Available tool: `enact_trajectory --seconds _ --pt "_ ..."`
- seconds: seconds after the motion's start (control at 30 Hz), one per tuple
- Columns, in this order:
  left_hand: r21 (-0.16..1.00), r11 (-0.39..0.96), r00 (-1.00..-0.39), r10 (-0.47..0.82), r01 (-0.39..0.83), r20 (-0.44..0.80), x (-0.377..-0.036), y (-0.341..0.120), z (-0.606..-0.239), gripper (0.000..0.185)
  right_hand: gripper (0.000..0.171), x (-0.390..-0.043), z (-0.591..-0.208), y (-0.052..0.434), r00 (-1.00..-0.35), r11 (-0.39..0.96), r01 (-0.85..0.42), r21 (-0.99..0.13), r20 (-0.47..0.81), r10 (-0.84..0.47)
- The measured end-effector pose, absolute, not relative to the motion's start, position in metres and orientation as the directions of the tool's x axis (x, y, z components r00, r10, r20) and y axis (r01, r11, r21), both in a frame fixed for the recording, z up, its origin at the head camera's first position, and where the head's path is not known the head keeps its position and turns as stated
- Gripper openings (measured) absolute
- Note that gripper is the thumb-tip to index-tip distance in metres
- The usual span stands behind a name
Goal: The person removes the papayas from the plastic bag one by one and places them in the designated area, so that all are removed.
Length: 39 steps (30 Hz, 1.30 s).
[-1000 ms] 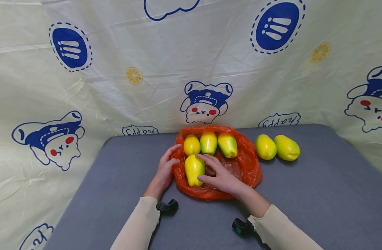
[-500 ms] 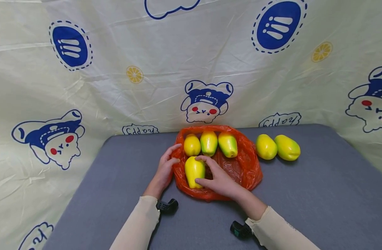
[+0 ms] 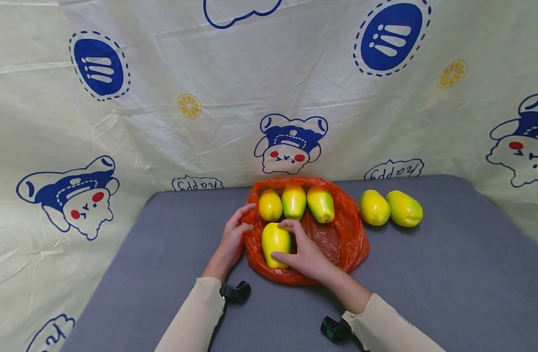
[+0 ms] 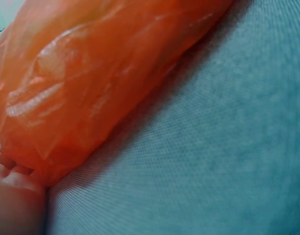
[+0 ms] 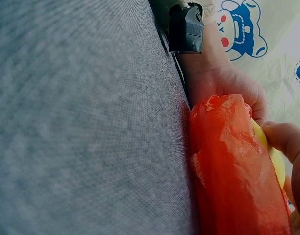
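A red plastic bag (image 3: 358,234) lies spread wide on the table. Along its far side sit three yellow-green, papaya-like fruits, among them a middle papaya (image 3: 293,201). Near the bag's front left, my right hand (image 3: 306,252) holds another yellow papaya (image 3: 275,242), thumb at its near end and fingertips at its far end. In the right wrist view, that thumb (image 5: 285,139) touches the yellow skin. My left hand (image 3: 231,239) rests against the bag's left wall, fingers relaxed at the rim; its fingertips are partly hidden in the left wrist view.
To the right of the bag, two more papayas (image 3: 392,208) lie side by side on the grey tabletop (image 3: 427,274). A printed curtain (image 3: 225,132) hangs behind the table's back edge. Black wrist cameras sit on both forearms.
The right hand and its papaya have slid slightly toward the near side of the bag, opening a gap to the far row. The left hand stays in place.
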<state>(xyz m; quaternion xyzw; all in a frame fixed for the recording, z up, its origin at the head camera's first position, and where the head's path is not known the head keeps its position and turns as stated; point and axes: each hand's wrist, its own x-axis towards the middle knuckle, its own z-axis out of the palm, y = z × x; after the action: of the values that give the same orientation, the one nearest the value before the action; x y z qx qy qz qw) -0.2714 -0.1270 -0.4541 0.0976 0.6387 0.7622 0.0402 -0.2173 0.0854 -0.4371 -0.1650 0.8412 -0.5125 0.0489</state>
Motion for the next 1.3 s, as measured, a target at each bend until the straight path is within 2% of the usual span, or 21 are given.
enact_trajectory --seconds 0.23,0.5,0.9,1.13,1.3 --pt "0.983 -0.173 -0.979 0.185 0.055 0.088 -0.270 -0.127 -0.453 0.054 0.076 -0.217 -0.439 0.087 -0.916 0.353 -0.239 -0.905 0.088 -0.392" --pt "0.982 -0.180 -0.976 0.196 0.056 0.091 -0.270 -0.127 -0.452 0.055 0.078 -0.216 -0.432 0.089 -0.922 0.389 -0.243 -0.889 0.087 -0.378" --pt "0.980 -0.194 -0.976 0.198 0.052 0.091 -0.272 -0.128 -0.454 0.055 0.073 -0.221 -0.405 0.109 -0.925 0.374 -0.196 -0.906 0.044 -0.378" --pt "0.976 -0.209 -0.976 0.198 0.053 0.095 -0.270 -0.127 -0.454 0.057 0.064 -0.225 -0.383 0.127 -0.943 0.369 -0.127 -0.921 -0.003 -0.333" --pt "0.975 -0.214 -0.975 0.202 0.054 0.098 -0.271 -0.127 -0.453 0.057 0.060 -0.230 -0.371 0.147 -0.932 0.339 -0.140 -0.930 0.008 -0.363"
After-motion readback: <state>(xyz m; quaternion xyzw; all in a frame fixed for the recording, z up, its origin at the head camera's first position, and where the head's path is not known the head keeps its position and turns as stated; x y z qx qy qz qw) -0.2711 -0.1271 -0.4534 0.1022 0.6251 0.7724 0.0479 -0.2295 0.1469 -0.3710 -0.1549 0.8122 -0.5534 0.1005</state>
